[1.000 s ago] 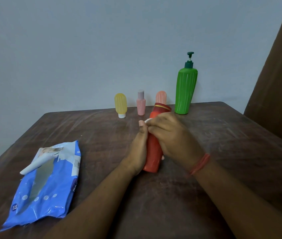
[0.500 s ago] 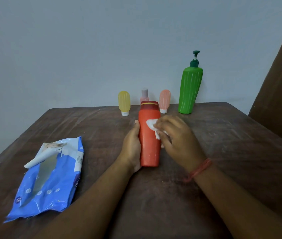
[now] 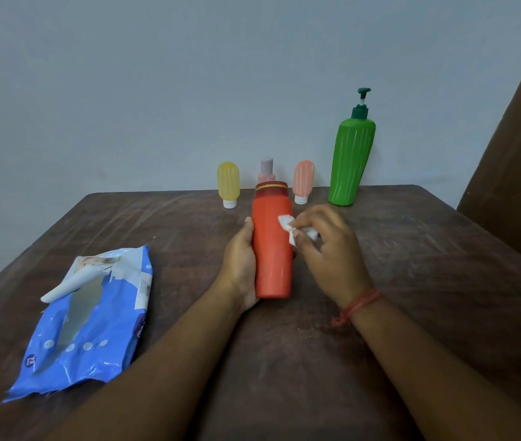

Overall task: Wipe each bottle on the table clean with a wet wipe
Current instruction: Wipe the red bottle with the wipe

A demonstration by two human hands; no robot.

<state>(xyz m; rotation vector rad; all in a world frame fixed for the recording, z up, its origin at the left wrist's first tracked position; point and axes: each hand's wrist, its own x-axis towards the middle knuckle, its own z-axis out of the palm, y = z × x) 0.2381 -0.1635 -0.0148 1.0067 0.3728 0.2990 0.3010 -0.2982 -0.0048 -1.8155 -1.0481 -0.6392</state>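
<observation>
A tall orange-red bottle (image 3: 272,246) stands upright in the middle of the dark wooden table (image 3: 412,281). My left hand (image 3: 240,265) grips its left side. My right hand (image 3: 329,253) pinches a small crumpled white wet wipe (image 3: 291,229) against the bottle's upper right side. Along the far edge by the wall stand a small yellow bottle (image 3: 228,183), a pink bottle with a grey cap (image 3: 266,170) partly hidden behind the orange one, a small salmon bottle (image 3: 303,181) and a tall green pump bottle (image 3: 351,160).
A blue pack of wet wipes (image 3: 90,316) lies on the table at the left, its flap peeled open. A brown curtain (image 3: 520,138) hangs at the right. A pale wall rises right behind the table's far edge.
The orange bottle went from tilted to upright. My right hand moved off its top, down to the upper right side, and the white wipe now shows.
</observation>
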